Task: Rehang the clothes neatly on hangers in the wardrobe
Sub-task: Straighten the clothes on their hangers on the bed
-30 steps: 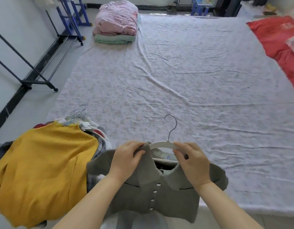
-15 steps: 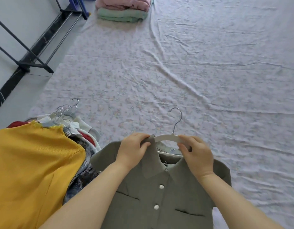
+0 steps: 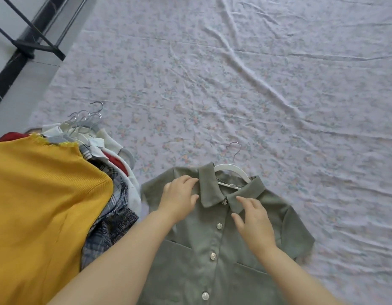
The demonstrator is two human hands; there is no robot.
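A grey-green buttoned shirt (image 3: pixel 201 256) lies flat on the bed, front up, with a white hanger (image 3: pixel 231 168) inside its collar and the metal hook pointing away from me. My left hand (image 3: pixel 179 198) rests flat on the shirt's left shoulder, fingertips at the collar edge. My right hand (image 3: pixel 254 223) hovers over the right collar flap with fingers spread and relaxed, touching the fabric lightly. Neither hand grips anything.
A pile of hung clothes (image 3: pixel 115 194) lies to the left, topped by a yellow knit top (image 3: pixel 41 205), with several metal hanger hooks (image 3: pixel 87 117) sticking out. The floral bedsheet (image 3: pixel 256 84) stretches ahead. A black rack foot (image 3: pixel 38 46) stands on the floor at upper left.
Both hands let go of the collar and hanger. The shirt now lies flat on the bed, and my view has tilted further down.
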